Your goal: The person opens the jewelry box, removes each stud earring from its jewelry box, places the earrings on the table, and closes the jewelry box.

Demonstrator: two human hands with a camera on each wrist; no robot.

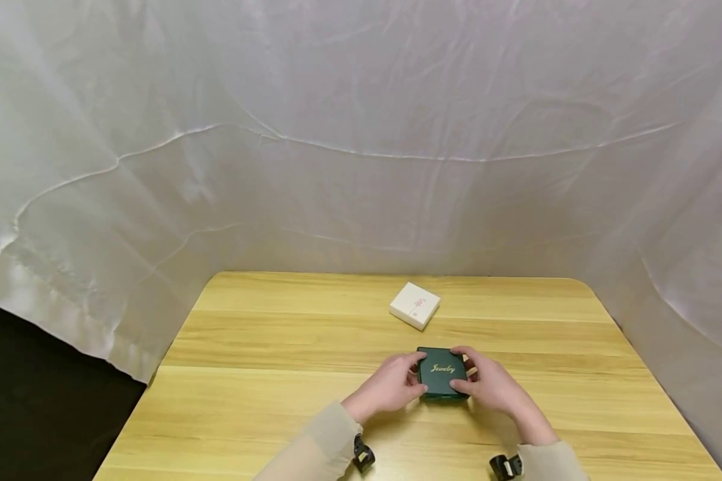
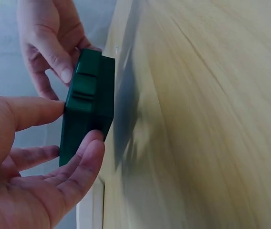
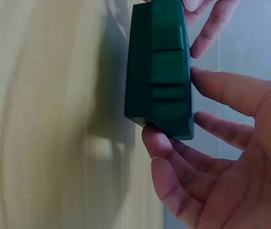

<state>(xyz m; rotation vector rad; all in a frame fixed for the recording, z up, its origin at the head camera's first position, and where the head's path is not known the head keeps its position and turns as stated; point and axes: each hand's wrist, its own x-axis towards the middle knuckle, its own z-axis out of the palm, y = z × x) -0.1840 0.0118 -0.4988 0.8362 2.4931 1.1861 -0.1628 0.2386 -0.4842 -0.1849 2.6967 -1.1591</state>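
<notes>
A small dark green box (image 1: 441,374) with gold "Jewelry" lettering on its lid is held between both hands, lid up. My left hand (image 1: 395,382) grips its left side, thumb at the near corner and a finger on the far one. On the opposite side my right hand (image 1: 493,381) holds it the same way. Both wrist views show the green box (image 2: 85,102) just above the table, with its shadow beside it. The lid's front flap (image 3: 168,71) lies flat against the box in the right wrist view.
Behind the green box, a white square box (image 1: 416,304) with pink print lies on the wooden table (image 1: 289,334). Pale fabric curtains (image 1: 361,200) enclose the table at the back and sides. Both wrists wear black camera straps (image 1: 364,455).
</notes>
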